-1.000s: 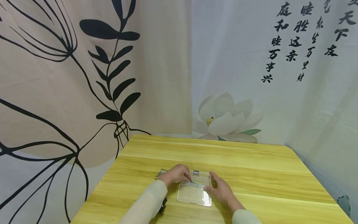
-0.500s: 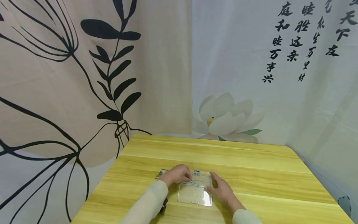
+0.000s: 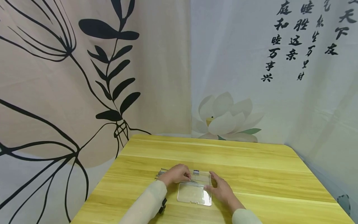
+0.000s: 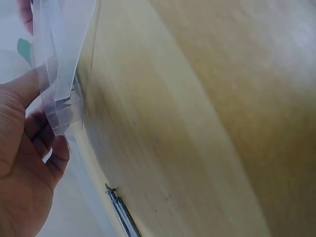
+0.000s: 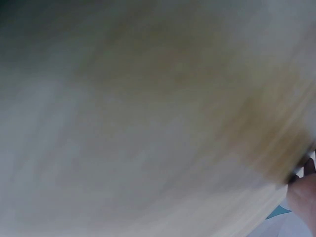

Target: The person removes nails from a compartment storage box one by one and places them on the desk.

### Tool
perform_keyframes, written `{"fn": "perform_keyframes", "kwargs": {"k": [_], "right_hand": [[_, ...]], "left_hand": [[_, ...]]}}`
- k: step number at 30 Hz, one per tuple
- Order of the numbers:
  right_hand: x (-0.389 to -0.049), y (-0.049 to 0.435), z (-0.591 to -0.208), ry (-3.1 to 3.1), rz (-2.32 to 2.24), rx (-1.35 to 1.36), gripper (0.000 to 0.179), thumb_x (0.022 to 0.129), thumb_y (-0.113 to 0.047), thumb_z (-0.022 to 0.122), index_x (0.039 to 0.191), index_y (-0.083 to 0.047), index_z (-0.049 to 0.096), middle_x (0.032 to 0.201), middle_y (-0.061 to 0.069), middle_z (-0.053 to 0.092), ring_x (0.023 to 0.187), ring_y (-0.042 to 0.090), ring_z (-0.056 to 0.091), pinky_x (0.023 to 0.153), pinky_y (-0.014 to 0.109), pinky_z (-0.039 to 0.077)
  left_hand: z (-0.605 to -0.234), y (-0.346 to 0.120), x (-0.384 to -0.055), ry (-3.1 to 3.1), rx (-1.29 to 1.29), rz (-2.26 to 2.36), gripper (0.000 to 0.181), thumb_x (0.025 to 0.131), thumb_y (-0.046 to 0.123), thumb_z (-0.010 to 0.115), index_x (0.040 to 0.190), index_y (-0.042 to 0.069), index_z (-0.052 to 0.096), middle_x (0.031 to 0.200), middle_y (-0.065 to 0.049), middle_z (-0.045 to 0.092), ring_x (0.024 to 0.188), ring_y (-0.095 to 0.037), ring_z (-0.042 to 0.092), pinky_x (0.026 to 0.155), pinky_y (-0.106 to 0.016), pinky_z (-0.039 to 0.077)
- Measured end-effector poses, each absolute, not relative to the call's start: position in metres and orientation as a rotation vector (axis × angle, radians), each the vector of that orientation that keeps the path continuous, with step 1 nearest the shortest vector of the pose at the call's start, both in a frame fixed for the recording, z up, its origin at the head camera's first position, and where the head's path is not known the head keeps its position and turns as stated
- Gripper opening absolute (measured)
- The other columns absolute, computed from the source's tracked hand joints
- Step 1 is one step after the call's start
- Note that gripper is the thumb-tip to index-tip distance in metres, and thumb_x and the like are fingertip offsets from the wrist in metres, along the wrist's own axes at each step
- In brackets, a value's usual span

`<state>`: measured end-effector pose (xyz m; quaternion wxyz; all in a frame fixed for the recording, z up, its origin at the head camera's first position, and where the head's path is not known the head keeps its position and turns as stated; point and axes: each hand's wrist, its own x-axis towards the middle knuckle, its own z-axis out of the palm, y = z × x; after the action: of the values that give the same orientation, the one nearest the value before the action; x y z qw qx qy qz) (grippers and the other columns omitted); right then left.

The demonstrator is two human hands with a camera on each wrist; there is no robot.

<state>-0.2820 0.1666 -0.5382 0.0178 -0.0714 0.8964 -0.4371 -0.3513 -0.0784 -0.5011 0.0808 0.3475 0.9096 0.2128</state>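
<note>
A clear plastic box [image 3: 202, 178] lies open on the table, its transparent lid [image 3: 191, 195] folded down toward the front. My left hand [image 3: 176, 174] reaches over its left part and pinches a thin silver metal rod [image 3: 193, 181], which lies along the box. At the right end, my right hand [image 3: 222, 189] grips the box with the thumb at the near side and fingers at the far side. Left of the box is a bunch of slim metal rods [image 3: 160, 173], partly hidden by the left hand. In the left wrist view these rods [image 4: 124, 215] have pointed tips and collars.
The wooden table [image 3: 265, 168] extends on all sides of the box. A small black object [image 3: 163, 206] shows beside the left sleeve. A printed curtain [image 3: 165, 77] hangs behind the table. The right wrist view is mostly blurred.
The rod pinched in the left hand has shifted its angle slightly and lies lower along the box. The right hand and the box stay in place.
</note>
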Motion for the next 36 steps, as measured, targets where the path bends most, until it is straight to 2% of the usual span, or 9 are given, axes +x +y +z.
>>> {"fn": "perform_keyframes", "kwargs": {"k": [11,20,36], "right_hand": [[-0.282,0.167,-0.537,2.767,-1.356,-0.208,0.078,0.090,-0.037,0.073,0.154,-0.011,0.036,0.146,0.022,0.047,0.136,0.051,0.034,0.106,0.069,0.025],[-0.284,0.169,-0.537,2.774,-1.357,-0.207,0.080,0.089,-0.039,0.074,0.154,-0.010,0.036,0.145,0.022,0.047,0.135,0.051,0.034,0.106,0.069,0.023],[-0.281,0.167,-0.538,2.746,-1.367,-0.208,0.078,0.090,-0.036,0.073,0.154,-0.011,0.036,0.147,0.020,0.046,0.137,0.049,0.033,0.107,0.067,0.023]], "left_hand": [[-0.494,-0.083,-0.352,2.664,0.959,0.862,0.007,0.092,0.016,0.072,0.087,0.017,0.077,0.087,0.013,0.064,0.077,-0.002,0.058,0.069,-0.021,0.050],[-0.486,-0.088,-0.354,2.654,0.872,0.945,0.008,0.095,0.017,0.069,0.092,0.014,0.076,0.087,0.014,0.066,0.077,-0.004,0.060,0.070,-0.024,0.051],[-0.485,-0.100,-0.356,2.667,0.841,1.037,0.009,0.095,0.014,0.069,0.095,0.009,0.076,0.084,0.010,0.067,0.072,-0.007,0.057,0.066,-0.026,0.050]]}}
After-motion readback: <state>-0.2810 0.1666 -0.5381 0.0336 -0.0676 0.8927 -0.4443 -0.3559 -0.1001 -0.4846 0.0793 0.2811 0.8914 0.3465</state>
